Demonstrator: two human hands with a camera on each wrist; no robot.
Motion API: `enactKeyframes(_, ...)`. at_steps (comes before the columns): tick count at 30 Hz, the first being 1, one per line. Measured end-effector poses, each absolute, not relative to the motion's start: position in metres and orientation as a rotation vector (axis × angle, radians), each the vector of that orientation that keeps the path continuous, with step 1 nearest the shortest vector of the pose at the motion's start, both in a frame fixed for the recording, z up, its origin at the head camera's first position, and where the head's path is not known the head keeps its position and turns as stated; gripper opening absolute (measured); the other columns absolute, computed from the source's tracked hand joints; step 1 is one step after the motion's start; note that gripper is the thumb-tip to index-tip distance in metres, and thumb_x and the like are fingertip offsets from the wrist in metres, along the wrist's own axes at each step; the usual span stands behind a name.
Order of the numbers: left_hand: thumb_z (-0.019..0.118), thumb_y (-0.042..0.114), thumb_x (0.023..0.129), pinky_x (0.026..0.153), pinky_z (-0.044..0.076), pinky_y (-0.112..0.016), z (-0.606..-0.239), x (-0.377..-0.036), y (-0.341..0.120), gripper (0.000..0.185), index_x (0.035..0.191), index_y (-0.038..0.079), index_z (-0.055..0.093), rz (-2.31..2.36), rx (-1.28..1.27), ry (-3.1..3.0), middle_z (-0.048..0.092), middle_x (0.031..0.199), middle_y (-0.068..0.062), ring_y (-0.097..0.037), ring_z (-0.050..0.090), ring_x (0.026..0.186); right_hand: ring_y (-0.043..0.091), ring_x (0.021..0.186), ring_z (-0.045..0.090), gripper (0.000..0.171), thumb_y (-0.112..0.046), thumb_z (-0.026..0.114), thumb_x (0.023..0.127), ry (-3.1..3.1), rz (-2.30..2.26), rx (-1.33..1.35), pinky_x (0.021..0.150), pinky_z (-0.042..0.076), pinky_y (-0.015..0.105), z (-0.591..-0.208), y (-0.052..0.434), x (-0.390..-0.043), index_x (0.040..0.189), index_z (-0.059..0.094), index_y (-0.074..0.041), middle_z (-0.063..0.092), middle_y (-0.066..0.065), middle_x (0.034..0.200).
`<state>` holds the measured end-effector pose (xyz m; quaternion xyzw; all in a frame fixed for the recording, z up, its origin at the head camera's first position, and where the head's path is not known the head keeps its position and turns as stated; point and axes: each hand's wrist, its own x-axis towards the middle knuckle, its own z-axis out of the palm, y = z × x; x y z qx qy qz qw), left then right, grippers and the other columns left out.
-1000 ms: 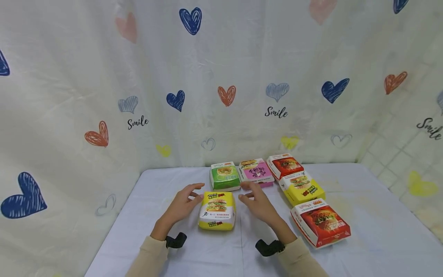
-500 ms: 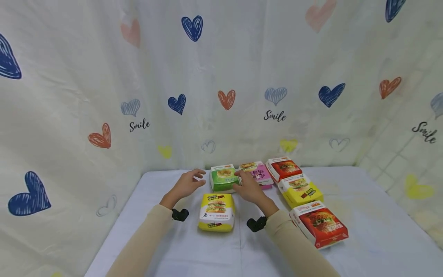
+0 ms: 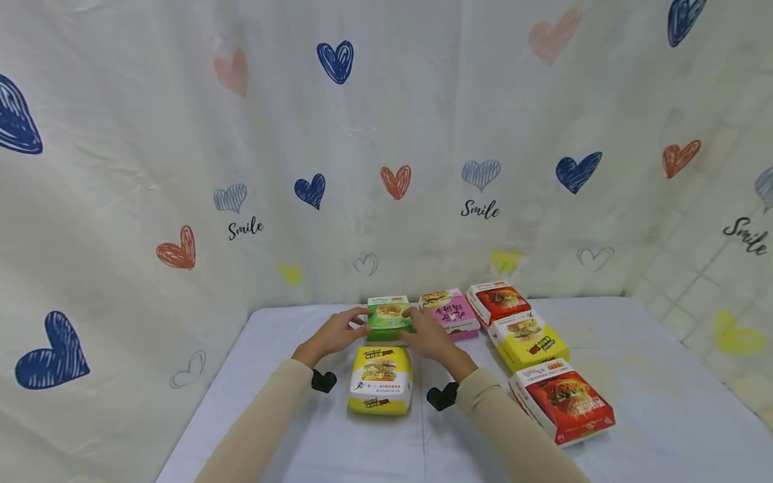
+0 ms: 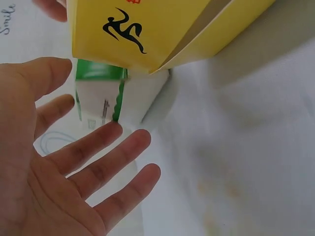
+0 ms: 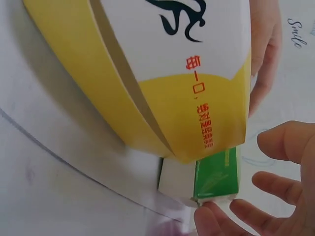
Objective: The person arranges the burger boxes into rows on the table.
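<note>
A green and white burger box (image 3: pixel 386 327) lies flat between my two hands at the back of the table. My left hand (image 3: pixel 335 334) is at its left side, fingers spread and loosely bent. In the left wrist view, the fingers (image 4: pixel 115 169) look apart from the green box (image 4: pixel 101 96). My right hand (image 3: pixel 431 337) is at its right side, and in the right wrist view a fingertip (image 5: pixel 209 219) is at the box's corner; I cannot tell whether it touches. Nearer to me, between the forearms, sits a yellow and white burger box (image 3: pixel 380 382).
Right of the green box lies a pink burger box (image 3: pixel 451 315). Further right, a red box (image 3: pixel 500 298), a yellow box (image 3: pixel 528 339) and a larger red box (image 3: pixel 568 401) run in a slanting line. A heart-printed curtain (image 3: pixel 356 221) hangs behind the white-clothed table (image 3: pixel 272 429).
Both hands have moved forward from beside the near yellow box to the sides of the green box, drawing closer together around it. The boxes keep their places.
</note>
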<state>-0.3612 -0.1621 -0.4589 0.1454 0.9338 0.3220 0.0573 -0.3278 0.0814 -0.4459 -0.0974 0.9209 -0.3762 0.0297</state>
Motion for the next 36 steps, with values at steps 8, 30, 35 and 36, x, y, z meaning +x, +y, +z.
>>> enactKeyframes(8, 0.064, 0.04, 0.101, 0.091, 0.055, -0.046, -0.457, -0.359, -0.163, 0.048, 0.146, 0.026, 0.055, 0.977, 0.459, 2.83, 0.065, 0.132, -0.012, -0.026, 0.064, 0.108, 0.025, 0.101, 0.056, 0.044, -0.025, 0.063, 0.099, 2.79, -1.152, -0.35, 0.081, 0.052, 0.038, -0.447, 0.076, -0.331, 0.141, 0.055, -0.016, 0.046, 0.017, 0.142)
enactKeyframes(30, 0.062, 0.04, 0.102, 0.088, 0.055, -0.043, -0.461, -0.365, -0.167, 0.039, 0.138, 0.027, 0.058, 1.057, 0.44, 2.864, 0.065, 0.129, -0.013, -0.025, 0.066, 0.103, 0.024, 0.105, 0.057, 0.024, -0.019, 0.055, 0.105, 2.91, -0.938, -0.449, 0.082, 0.053, 0.035, -0.45, 0.064, -0.355, 0.128, 0.061, -0.012, 0.046, 0.015, 0.136)
enactKeyframes(35, 0.062, 0.04, 0.102, 0.088, 0.056, -0.044, -0.464, -0.367, -0.168, 0.038, 0.137, 0.028, 0.058, 1.055, 0.442, 2.869, 0.065, 0.129, -0.013, -0.026, 0.067, 0.105, 0.027, 0.111, 0.057, 0.021, -0.018, 0.056, 0.104, 2.943, -0.916, -0.476, 0.089, 0.053, 0.041, -0.45, 0.063, -0.356, 0.125, 0.061, -0.013, 0.043, 0.017, 0.149)
enactKeyframes(36, 0.063, 0.04, 0.102, 0.089, 0.056, -0.044, -0.464, -0.367, -0.167, 0.038, 0.137, 0.028, 0.058, 1.054, 0.432, 2.868, 0.065, 0.13, -0.013, -0.026, 0.067, 0.105, 0.028, 0.112, 0.057, 0.022, -0.018, 0.056, 0.104, 2.944, -0.914, -0.476, 0.09, 0.053, 0.041, -0.449, 0.063, -0.356, 0.125, 0.061, -0.013, 0.041, 0.017, 0.151)
